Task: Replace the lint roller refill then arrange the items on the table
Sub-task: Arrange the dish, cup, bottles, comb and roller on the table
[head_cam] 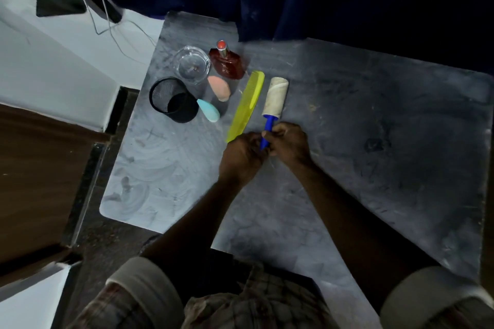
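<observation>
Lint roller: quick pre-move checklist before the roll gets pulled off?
1. Both hands on the blue handle: left hand and right hand close around it. Ok.
2. Roll seated on the lint roller: ok.
3. Space beyond the roll's far end: bare table. Ok.
4. Yellow comb lies close alongside, left of the roll: not ok.
5. Replacement refill in view: not ok, none visible.
6. Grip firmness: cannot tell.

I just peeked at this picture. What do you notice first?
First, both hands, the left hand and right hand, gripping the blue handle of a lint roller at the middle of the grey table. Just left of it lies a bright yellow-green comb, with a dark red perfume bottle behind.
</observation>
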### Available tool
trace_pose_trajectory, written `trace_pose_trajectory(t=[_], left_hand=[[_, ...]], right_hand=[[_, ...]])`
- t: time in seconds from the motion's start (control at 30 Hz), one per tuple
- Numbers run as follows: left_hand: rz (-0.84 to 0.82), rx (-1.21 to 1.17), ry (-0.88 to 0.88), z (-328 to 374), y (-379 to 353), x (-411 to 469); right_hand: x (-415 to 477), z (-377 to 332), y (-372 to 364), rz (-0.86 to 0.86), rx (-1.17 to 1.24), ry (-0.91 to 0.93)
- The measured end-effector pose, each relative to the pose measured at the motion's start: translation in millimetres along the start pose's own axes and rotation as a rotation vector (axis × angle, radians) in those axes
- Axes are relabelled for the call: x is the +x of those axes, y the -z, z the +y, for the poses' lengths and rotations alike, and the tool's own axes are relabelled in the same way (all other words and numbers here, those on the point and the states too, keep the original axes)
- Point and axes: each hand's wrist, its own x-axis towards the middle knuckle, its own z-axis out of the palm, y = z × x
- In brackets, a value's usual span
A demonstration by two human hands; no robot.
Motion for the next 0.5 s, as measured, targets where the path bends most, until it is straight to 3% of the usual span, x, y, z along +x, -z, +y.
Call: trace_pose_trajectory(t=[0.1,0.27,0.5], left_hand=[[-0.002,0.004,0.001,-4.6,-0.3,2.3],[0.0,-0.003,-0.032,-6.7,6.3,1.6],[-0.001,-0.023,-0.116,-8.2,21.3,-5.6]], right_hand=[[1.4,-2.6,-2.9,-0.004,-0.109,0.0],[-8.5,-13.3,-10.7,0.199,-0.283,0.008],[-31.1,-13.4,-10.8,0.249,-0.136,-0.071]])
